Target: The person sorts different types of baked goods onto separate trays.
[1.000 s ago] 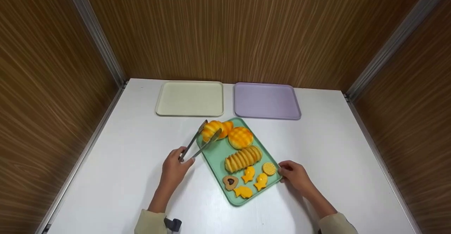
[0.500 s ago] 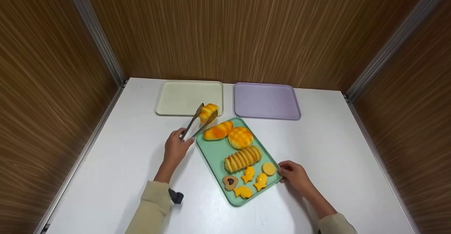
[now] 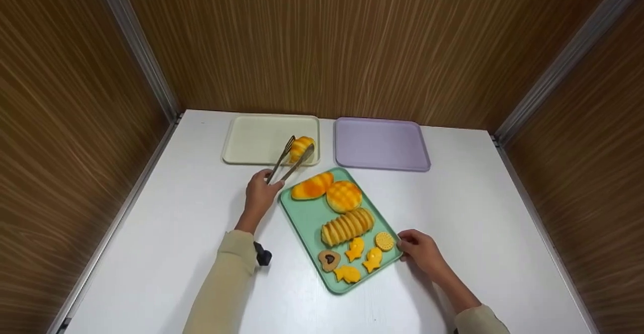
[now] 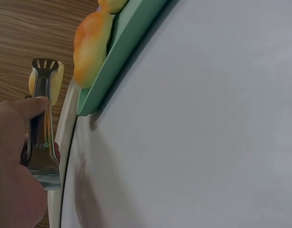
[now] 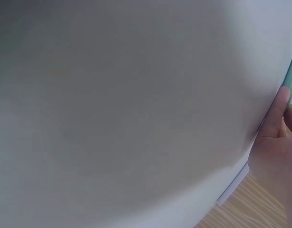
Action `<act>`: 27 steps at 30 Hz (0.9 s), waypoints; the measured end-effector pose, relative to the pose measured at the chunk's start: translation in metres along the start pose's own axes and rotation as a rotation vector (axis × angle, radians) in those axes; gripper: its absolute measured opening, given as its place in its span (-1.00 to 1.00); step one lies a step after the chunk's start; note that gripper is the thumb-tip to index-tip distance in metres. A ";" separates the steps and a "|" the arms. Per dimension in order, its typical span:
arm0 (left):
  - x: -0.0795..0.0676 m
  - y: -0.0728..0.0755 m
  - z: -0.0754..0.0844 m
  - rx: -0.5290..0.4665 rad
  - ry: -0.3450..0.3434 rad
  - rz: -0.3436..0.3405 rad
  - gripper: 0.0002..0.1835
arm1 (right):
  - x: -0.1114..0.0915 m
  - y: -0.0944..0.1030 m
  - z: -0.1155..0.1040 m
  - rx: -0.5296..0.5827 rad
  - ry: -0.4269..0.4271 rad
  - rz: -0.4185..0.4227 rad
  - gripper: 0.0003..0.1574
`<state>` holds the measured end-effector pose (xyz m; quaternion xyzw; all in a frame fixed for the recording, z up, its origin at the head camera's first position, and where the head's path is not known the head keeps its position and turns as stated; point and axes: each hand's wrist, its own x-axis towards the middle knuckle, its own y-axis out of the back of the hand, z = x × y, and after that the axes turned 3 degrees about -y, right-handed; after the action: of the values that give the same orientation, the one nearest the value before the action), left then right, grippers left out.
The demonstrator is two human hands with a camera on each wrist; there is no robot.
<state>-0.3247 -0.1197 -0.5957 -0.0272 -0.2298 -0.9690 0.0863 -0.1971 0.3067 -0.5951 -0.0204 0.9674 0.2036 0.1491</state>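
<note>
Small bread roll (image 3: 302,145) is between the tongs (image 3: 306,154), above the cream tray (image 3: 256,140)

From where I stand, I see a person working at a white table (image 3: 161,233) with both hands. The left hand (image 3: 260,193) has its fingers and thumb bent around the tongs, one arm of them on each side. The two metal ends stand a little apart, and the small bread roll, yellow and orange with stripes, sits between them. It is over the front right part of the cream tray; whether it touches the tray, I cannot tell.

The right hand (image 3: 421,249) is low at the near right corner of the green tray (image 3: 307,218). It pinches the rim there, thumb and fingers almost closed together.

The green tray lies at a slant on the table. At its far end a long bread (image 3: 312,186) lies just beside a round bread (image 3: 344,196) with a checked top. Nearer is a ridged loaf (image 3: 348,227), and after it come the small pieces: a round biscuit (image 3: 384,241), three fish-shaped biscuits (image 3: 355,249) and a heart-shaped biscuit (image 3: 329,260) with a dark centre.

At the back, a purple tray (image 3: 382,144) lies to the right of the cream one. Behind both rises a brown panel (image 3: 322,42) with wood grain.
</note>
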 end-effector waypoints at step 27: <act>0.021 -0.030 0.002 0.013 -0.006 -0.011 -0.38 | -0.001 -0.002 -0.003 0.001 0.000 0.016 -0.72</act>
<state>-0.3510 -0.0960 -0.6049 -0.0282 -0.2366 -0.9679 0.0803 -0.1971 0.3040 -0.5935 -0.0124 0.9676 0.2042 0.1477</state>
